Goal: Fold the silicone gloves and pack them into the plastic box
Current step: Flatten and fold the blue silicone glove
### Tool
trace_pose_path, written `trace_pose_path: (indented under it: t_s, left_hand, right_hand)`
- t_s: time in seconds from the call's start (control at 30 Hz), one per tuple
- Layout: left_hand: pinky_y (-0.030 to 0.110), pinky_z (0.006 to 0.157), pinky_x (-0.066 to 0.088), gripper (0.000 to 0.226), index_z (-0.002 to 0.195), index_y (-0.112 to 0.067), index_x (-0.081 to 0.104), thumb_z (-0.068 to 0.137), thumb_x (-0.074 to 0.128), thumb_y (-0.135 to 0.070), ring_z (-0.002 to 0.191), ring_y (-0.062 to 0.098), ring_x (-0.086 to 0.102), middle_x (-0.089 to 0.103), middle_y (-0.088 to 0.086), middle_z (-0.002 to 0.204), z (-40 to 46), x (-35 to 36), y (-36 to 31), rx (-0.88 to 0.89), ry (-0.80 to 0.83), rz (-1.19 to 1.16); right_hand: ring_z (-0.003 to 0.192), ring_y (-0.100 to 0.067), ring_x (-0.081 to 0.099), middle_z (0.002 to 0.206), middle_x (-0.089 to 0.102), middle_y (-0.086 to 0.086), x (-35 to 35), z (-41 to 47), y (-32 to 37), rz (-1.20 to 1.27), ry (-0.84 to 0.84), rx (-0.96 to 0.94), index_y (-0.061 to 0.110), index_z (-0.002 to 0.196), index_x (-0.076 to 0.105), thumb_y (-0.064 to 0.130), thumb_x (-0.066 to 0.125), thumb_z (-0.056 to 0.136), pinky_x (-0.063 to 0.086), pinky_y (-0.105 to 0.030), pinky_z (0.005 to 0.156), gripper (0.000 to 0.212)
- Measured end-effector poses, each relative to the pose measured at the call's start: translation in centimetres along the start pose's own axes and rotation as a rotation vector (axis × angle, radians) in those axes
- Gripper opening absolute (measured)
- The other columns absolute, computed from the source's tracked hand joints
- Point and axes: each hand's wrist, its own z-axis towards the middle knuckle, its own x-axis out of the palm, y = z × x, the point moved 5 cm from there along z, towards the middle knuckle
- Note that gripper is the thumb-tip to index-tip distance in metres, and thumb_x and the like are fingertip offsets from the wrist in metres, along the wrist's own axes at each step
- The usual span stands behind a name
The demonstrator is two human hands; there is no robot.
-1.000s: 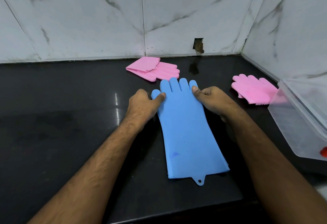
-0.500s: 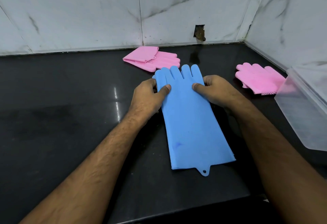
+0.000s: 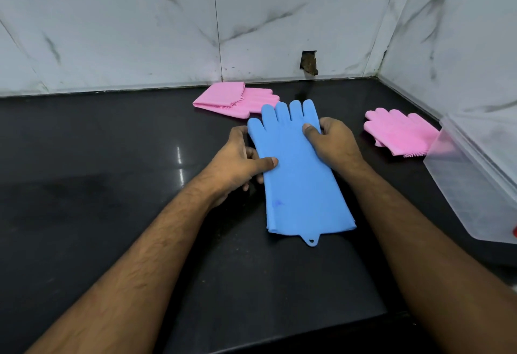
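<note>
Black counter (image 3: 84,213) carrying everything. Clear plastic box (image 3: 475,185) sitting at right edge. Blue silicone glove (image 3: 299,174) lying flat mid-counter. Left hand (image 3: 237,163) and right hand (image 3: 333,143) pinching glove's side edges. Advice: be lifting fingertips evenly toward cuff, keeping edges aligned. Folded pink gloves (image 3: 235,99) waiting near back wall.

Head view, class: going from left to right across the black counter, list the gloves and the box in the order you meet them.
Folded pink silicone glove by the back wall → flat blue silicone glove → pink silicone glove at the right → clear plastic box.
</note>
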Motion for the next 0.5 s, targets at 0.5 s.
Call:
trace_pose_path:
  t_s: [0.5]
  left_hand:
    - [0.044, 0.082, 0.064, 0.032, 0.115, -0.023, 0.068, 0.087, 0.068, -0.006, 0.082, 0.029, 0.073, 0.068, 0.010, 0.083, 0.4, -1.8, 0.3, 0.061, -0.284, -0.014]
  right_hand:
    - [0.087, -0.013, 0.068, 0.098, 0.071, 0.004, 2.0, 0.8, 0.5, 0.047, 0.080, -0.132, 0.017, 0.098, 0.061, 0.045, 0.051, 0.100, 0.054, -0.033, 0.074, 0.030]
